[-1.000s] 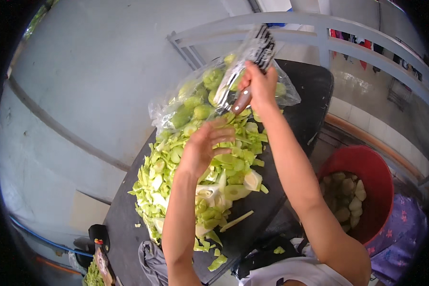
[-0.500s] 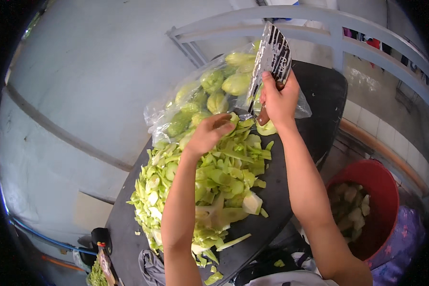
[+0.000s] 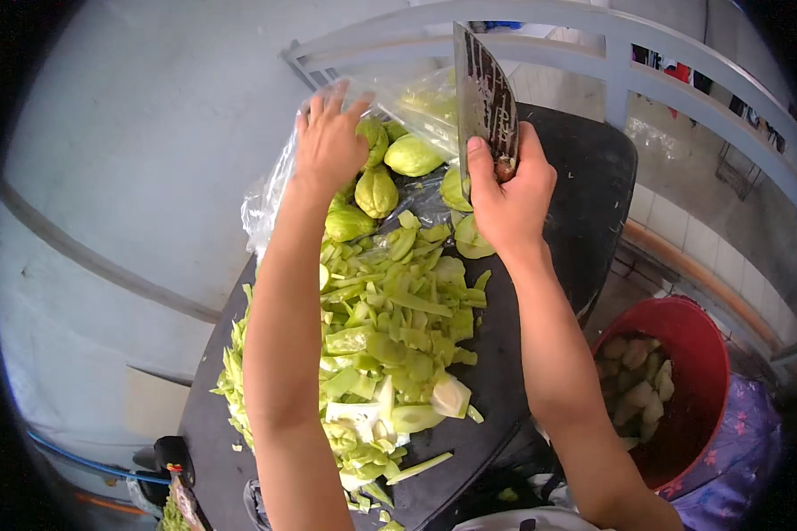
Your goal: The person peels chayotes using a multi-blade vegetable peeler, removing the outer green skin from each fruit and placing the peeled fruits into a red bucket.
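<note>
My right hand grips the handle of a cleaver and holds its dark, streaked blade upright above the table. My left hand reaches to the far side with fingers spread, against the clear plastic bag. Inside the bag's mouth lie several whole green chayotes, some partly covered by the plastic and my left hand. Nearer to me spreads a big heap of green peelings and cut pieces, partly hidden by my left forearm. A pale green slice rests below the cleaver.
The black table has a rounded right end. Beyond it runs a grey railing, and a pale wall stands at left. On the lower right, a red bucket holds several peeled pieces, beside purple patterned cloth.
My left hand has moved from the peelings up to the bag, whose plastic is pushed back so the chayotes show more plainly. The cleaver has turned more upright and shifted slightly left.
</note>
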A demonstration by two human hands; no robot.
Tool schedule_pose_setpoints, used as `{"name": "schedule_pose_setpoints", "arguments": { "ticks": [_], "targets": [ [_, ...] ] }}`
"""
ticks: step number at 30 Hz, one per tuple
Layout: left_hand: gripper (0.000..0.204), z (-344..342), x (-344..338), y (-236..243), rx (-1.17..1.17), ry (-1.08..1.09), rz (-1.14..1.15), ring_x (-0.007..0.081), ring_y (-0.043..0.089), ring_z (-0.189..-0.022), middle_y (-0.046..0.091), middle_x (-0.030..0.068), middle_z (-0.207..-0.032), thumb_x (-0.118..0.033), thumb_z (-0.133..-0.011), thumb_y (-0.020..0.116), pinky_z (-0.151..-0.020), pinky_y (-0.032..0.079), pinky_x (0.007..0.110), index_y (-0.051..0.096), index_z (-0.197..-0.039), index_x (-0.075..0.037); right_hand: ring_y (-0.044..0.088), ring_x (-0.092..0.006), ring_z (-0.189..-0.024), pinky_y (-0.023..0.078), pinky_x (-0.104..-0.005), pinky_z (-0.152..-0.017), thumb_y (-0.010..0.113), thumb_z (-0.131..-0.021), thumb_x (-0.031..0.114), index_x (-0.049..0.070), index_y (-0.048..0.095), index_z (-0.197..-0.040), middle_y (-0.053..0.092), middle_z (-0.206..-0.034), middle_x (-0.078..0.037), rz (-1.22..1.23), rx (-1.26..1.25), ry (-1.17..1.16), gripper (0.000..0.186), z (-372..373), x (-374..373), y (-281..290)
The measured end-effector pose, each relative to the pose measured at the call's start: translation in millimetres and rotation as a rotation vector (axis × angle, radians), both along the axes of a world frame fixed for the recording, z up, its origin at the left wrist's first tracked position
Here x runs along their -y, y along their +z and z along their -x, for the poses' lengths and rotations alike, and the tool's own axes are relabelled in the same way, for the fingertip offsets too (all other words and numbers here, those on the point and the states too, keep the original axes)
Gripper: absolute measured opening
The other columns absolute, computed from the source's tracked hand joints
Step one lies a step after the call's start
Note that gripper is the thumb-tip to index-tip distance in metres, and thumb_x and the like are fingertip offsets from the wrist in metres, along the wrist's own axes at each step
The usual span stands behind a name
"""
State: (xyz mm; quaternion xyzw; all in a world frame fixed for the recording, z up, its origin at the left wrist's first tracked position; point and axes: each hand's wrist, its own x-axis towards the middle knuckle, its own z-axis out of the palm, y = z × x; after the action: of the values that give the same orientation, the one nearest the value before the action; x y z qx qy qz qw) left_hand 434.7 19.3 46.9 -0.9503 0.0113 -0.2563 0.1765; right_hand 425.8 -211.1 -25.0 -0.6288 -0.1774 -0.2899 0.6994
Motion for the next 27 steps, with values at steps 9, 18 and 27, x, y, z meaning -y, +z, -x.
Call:
{"name": "schedule_pose_setpoints", "arguments": {
  "ticks": [9,18,27],
  "targets": [
    [0.052,-12.3,-4.3,-51.1,-0.548,0.550,0.318,0.0345,0.065,-0.113,0.067,0.0161,-0.122,-0.039,-0.083,0.067,-0.095,0.054,0.043,0.065,-0.124,-0.008,0.061,-0.0183,-0.051,0.044,-0.0317,-0.050,0.067,-0.090,0.012,0.001,0.056,-0.090,0.061,-0.062,-0.009,0.005,0.025,0.009,0.016,1.2,-1.6,-1.3],
    [0.080,-22.9,-11.9,-83.9,-0.460,0.521,0.350,0.0363,0.064,-0.114,0.064,0.0266,-0.123,-0.057,-0.071,0.076,-0.096,0.053,0.043,0.064,-0.120,0.005,0.058,-0.0170,-0.049,0.043,-0.0314,-0.049,0.066,-0.090,0.012,0.001,0.056,-0.086,0.059,-0.060,-0.008,0.084,0.088,-0.002,0.016,6.1,-6.7,-1.1],
    [0.068,37.2,-25.7,-35.9,-0.770,0.497,1.393,0.0279,0.066,-0.091,0.059,0.0096,-0.130,-0.051,-0.078,0.067,-0.073,0.057,0.038,0.053,-0.133,-0.013,0.059,-0.0209,-0.049,0.044,-0.0337,-0.050,0.064,-0.092,0.014,0.000,0.056,-0.087,0.060,-0.061,-0.010,0.111,0.063,0.096,0.017,11.4,-8.0,-3.8]
  ]
}}
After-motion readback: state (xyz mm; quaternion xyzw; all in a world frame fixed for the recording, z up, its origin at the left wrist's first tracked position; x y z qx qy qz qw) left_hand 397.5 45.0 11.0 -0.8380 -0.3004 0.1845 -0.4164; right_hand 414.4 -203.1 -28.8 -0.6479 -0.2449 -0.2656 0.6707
